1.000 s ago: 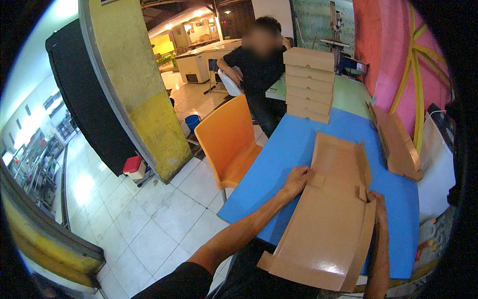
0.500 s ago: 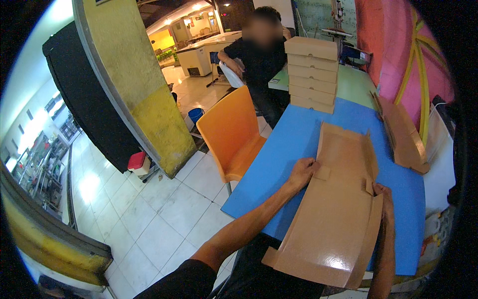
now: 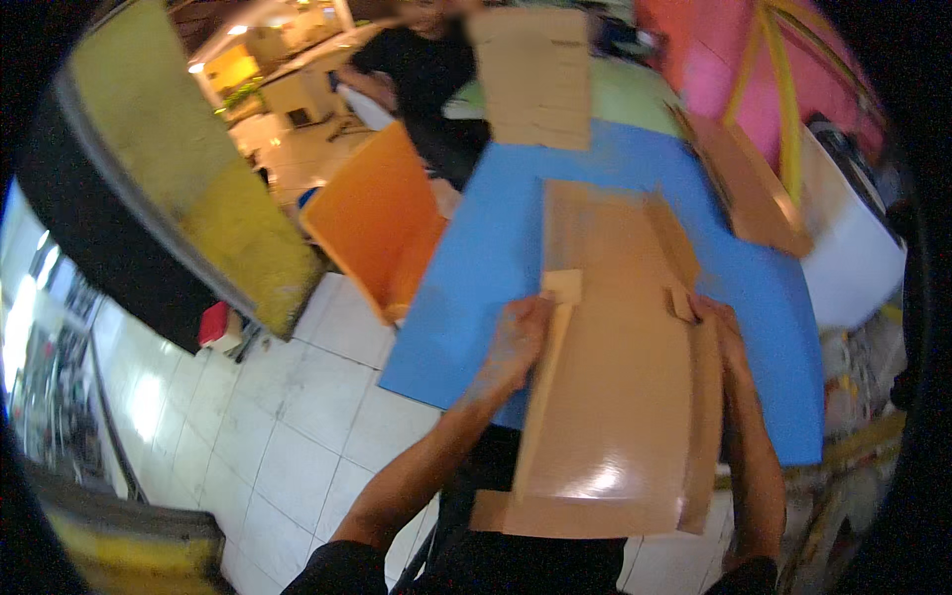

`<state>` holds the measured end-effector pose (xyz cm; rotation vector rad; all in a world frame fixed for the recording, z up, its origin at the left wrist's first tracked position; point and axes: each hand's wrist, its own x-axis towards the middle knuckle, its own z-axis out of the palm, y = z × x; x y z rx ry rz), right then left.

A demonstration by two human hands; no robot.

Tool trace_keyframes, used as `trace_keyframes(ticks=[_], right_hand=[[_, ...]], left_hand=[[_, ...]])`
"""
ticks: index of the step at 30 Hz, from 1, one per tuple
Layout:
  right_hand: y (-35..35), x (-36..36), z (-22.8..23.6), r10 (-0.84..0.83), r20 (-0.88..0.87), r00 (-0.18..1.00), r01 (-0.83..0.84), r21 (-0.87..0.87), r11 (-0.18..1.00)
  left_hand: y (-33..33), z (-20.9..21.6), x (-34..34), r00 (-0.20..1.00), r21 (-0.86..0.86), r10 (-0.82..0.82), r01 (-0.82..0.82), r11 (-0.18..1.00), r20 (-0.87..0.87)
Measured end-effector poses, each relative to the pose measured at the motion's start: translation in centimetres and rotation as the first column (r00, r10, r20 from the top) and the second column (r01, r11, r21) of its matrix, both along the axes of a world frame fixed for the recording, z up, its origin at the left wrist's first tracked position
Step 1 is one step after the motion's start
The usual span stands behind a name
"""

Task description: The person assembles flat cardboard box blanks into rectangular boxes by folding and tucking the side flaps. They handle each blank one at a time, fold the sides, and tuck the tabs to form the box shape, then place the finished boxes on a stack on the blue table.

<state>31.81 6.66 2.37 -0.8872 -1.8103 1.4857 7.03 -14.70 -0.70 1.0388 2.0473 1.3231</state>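
Observation:
A flat brown cardboard box blank [image 3: 620, 397] lies partly over the blue table [image 3: 446, 317] and reaches past its near edge toward me. My left hand [image 3: 521, 337] is closed on its left edge, beside a small folded tab. At the opposite edge my right hand [image 3: 722, 332] grips the upturned right side flap, close to another tab that stands up. The fingers of both hands are partly hidden and blurred by motion. Glossy light reflects off the near part of the blank.
A stack of folded cardboard boxes [image 3: 535, 84] stands at the table's far end. More flat cardboard [image 3: 749, 188] leans at the right edge near a pink wall. An orange chair [image 3: 377, 223] is left of the table. A person in black [image 3: 431, 84] sits beyond.
The view has tilted down and turned right. My left hand has folded up the blank's left side edge, which lay flat before. Both hands still hold the blank.

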Motion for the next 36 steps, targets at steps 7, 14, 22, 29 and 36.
trace_keyframes(ticks=[7,14,22,29,36], right_hand=[[-11.8,4.8,1.6,-0.312,0.280,0.908,0.385,-0.263,0.885],[-17.1,7.1,2.1,-0.259,-0.020,0.966,0.238,-0.339,0.910],[-18.4,7.7,2.7,-0.401,-0.068,0.914,0.328,-0.460,0.825],[-18.0,8.1,1.8,-0.333,0.100,0.938,0.348,-0.266,0.899],[-19.0,7.5,1.7,-0.417,0.009,0.909,0.397,-0.331,0.856]], left_hand=[[-5.1,3.5,1.7,0.961,0.176,-0.016,-0.034,0.984,0.276],[-7.6,6.6,6.6,0.919,0.054,0.068,-0.096,0.994,0.387],[-12.2,5.7,10.3,0.907,0.012,0.028,-0.036,0.999,0.419],[-13.2,5.4,9.7,0.879,-0.054,0.017,0.010,0.998,0.477],[-14.4,5.7,10.4,0.863,-0.094,0.000,0.055,0.994,0.505]])
